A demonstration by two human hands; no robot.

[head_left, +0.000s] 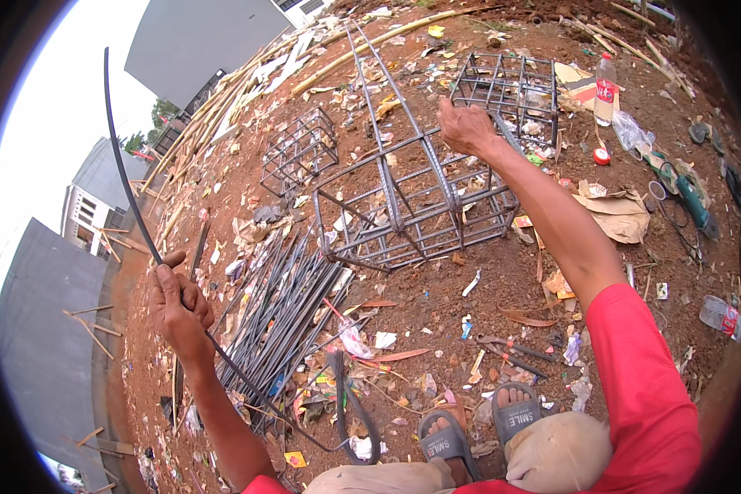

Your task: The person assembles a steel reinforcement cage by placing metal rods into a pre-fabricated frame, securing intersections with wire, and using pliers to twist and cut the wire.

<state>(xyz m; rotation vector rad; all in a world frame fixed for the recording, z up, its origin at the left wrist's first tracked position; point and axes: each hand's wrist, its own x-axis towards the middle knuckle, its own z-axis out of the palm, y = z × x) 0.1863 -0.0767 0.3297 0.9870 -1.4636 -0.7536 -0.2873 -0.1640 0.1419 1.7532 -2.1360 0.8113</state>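
My left hand (pixel 179 306) is closed around a long thin steel rod (pixel 122 165). The rod rises to the upper left and slants down past my forearm toward my feet. My right hand (pixel 467 130), fingers curled, grips a bar of a rebar cage (pixel 395 222) at its far right side. This cage lies on the ground ahead of me, with two long bars (pixel 395 82) stretching away from it. Beside my right hand stands another rebar cage (pixel 510 86). A heap of cut steel rods (pixel 272 305) lies below my left hand's level, right of it.
A smaller cage (pixel 300 152) sits at far left-centre. Pincers (pixel 514 354) and a bundle of tie wire (pixel 342 395) lie near my sandals (pixel 449 445). Rightward are a bottle (pixel 605 95), a red tape measure (pixel 602 156) and a green angle grinder (pixel 692 204). Litter and bamboo poles (pixel 370 45) cover the soil.
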